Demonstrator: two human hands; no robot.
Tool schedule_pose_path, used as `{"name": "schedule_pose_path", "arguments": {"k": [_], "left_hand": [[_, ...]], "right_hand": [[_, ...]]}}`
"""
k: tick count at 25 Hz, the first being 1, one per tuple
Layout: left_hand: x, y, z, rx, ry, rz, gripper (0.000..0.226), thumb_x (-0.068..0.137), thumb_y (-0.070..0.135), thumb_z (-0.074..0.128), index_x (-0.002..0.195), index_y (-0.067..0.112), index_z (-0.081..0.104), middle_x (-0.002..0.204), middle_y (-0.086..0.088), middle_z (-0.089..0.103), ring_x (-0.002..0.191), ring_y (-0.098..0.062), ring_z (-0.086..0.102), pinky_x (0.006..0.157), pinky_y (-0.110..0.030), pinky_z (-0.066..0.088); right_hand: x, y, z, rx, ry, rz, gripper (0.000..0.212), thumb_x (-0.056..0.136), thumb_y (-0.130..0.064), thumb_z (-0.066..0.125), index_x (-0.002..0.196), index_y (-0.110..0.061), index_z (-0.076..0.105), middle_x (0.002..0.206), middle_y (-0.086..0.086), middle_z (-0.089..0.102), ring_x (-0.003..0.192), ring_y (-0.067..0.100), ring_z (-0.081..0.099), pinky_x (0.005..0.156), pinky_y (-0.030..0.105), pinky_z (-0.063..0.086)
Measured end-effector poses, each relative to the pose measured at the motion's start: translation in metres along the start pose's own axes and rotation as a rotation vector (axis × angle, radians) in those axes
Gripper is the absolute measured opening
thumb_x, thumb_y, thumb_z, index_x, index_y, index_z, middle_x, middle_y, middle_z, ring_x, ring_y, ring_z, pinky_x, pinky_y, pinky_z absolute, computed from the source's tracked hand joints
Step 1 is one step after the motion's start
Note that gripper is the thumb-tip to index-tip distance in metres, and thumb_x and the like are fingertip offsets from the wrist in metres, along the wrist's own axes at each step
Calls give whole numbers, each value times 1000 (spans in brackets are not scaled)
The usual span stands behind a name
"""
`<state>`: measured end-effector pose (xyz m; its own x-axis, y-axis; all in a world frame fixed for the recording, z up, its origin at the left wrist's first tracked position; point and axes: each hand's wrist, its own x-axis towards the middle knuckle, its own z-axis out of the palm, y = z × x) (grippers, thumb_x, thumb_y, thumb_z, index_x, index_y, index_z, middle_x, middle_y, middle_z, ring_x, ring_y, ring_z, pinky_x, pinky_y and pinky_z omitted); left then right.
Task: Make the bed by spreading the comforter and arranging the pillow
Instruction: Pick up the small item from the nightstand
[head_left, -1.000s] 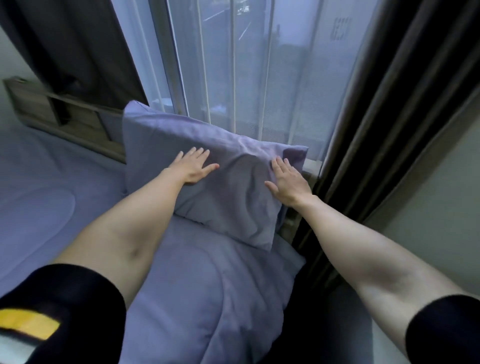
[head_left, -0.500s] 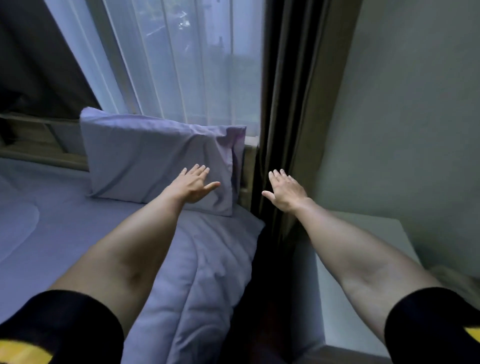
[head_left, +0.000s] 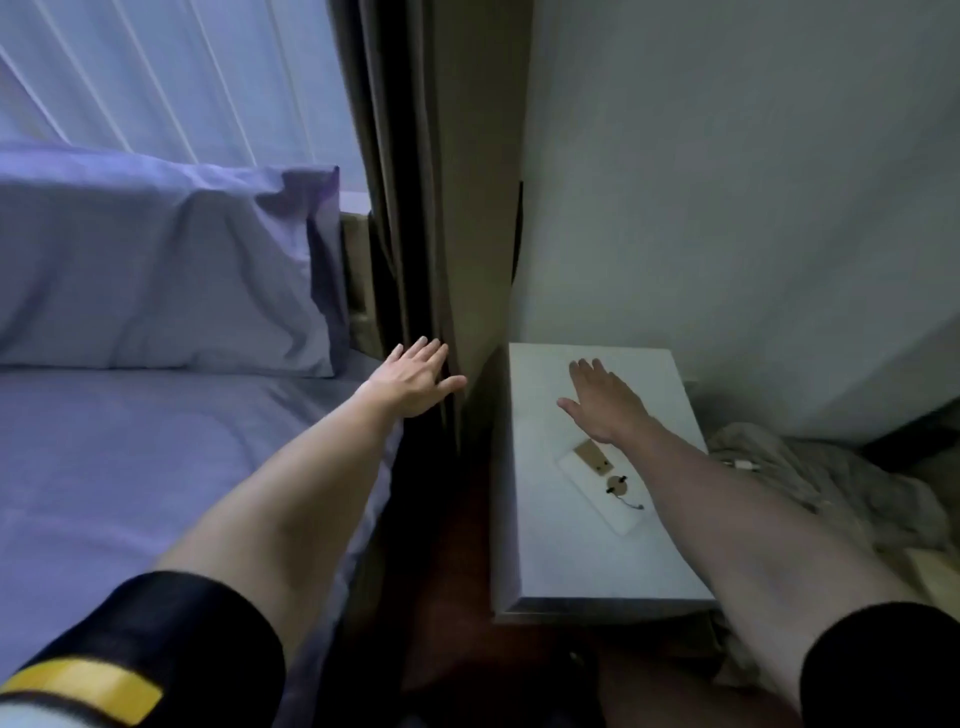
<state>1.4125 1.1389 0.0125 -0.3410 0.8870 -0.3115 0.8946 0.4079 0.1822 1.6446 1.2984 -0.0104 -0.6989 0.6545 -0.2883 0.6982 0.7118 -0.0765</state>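
A lavender pillow (head_left: 156, 280) leans upright at the head of the bed, against the window side. The lavender comforter (head_left: 130, 467) lies spread flat over the mattress below it. My left hand (head_left: 415, 379) hovers open past the bed's right edge, in front of the dark curtain, holding nothing. My right hand (head_left: 602, 400) is open, palm down, over the white bedside table (head_left: 561, 561). Neither hand touches the pillow or comforter.
A dark curtain (head_left: 415, 208) hangs between bed and table. On the table lie a white flat item with a tan tag (head_left: 597, 483). A crumpled grey cloth (head_left: 810, 483) sits to the right. A narrow dark gap separates bed and table.
Both hands have left the pillow and swung right with the view. The left hand went from the pillow to the bed's edge, the right from the curtain to above the bedside table.
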Motion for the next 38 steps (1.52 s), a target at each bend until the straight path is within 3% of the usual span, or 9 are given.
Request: {"name": "schedule_pose_path", "arguments": {"k": [8, 12, 16, 26, 31, 35, 38], "left_hand": [[69, 131, 135, -71, -181, 7, 75, 98, 59, 22, 154, 14, 0, 162, -2, -5, 150, -17, -8, 121, -40, -1], [77, 181, 210, -102, -245, -30, 79, 97, 59, 22, 153, 13, -10, 161, -3, -16, 148, -18, -15, 122, -42, -3], [82, 214, 263, -115, -229, -83, 86, 95, 63, 23, 150, 12, -20, 157, -4, -28, 147, -19, -22, 122, -41, -5], [90, 222, 287, -74, -190, -130, 96, 89, 71, 21, 145, 13, -31, 151, -4, -41, 143, -19, -29, 122, -45, -2], [90, 223, 285, -93, -192, -139, 97, 89, 71, 24, 146, 12, -28, 153, -5, -37, 145, -20, -26, 122, -45, -1], [91, 223, 285, -107, -197, -136, 98, 89, 70, 28, 147, 12, -27, 154, -5, -36, 145, -19, -26, 122, -45, -1], [86, 222, 285, -237, -164, -134, 98, 91, 65, 36, 149, 12, -23, 156, -7, -31, 146, -21, -23, 122, -43, -3]], "right_hand": [[26, 131, 85, -29, -183, -71, 61, 104, -33, 30, 154, -7, 6, 162, 10, 6, 150, 27, 2, 120, 36, 11], [44, 146, 128, 1, -273, -145, 69, 98, -27, 48, 154, -13, 10, 161, 3, 11, 148, 23, 10, 116, 37, 19], [62, 150, 162, 40, -236, -210, 63, 96, -28, 51, 151, -17, 21, 158, 2, 20, 141, 26, 24, 109, 41, 29], [92, 160, 173, 148, -210, -187, 69, 82, -29, 71, 142, -22, 37, 147, -3, 34, 131, 27, 31, 99, 39, 37], [75, 159, 178, 228, -15, -133, 61, 79, -23, 74, 132, -20, 43, 134, 0, 48, 119, 26, 45, 91, 37, 41], [69, 161, 183, 247, -4, -138, 67, 82, -25, 72, 139, -20, 38, 142, 0, 44, 127, 27, 42, 99, 39, 41], [54, 170, 190, 383, 9, -28, 74, 88, -30, 66, 149, -20, 25, 151, 3, 36, 135, 26, 34, 109, 39, 34]]}}
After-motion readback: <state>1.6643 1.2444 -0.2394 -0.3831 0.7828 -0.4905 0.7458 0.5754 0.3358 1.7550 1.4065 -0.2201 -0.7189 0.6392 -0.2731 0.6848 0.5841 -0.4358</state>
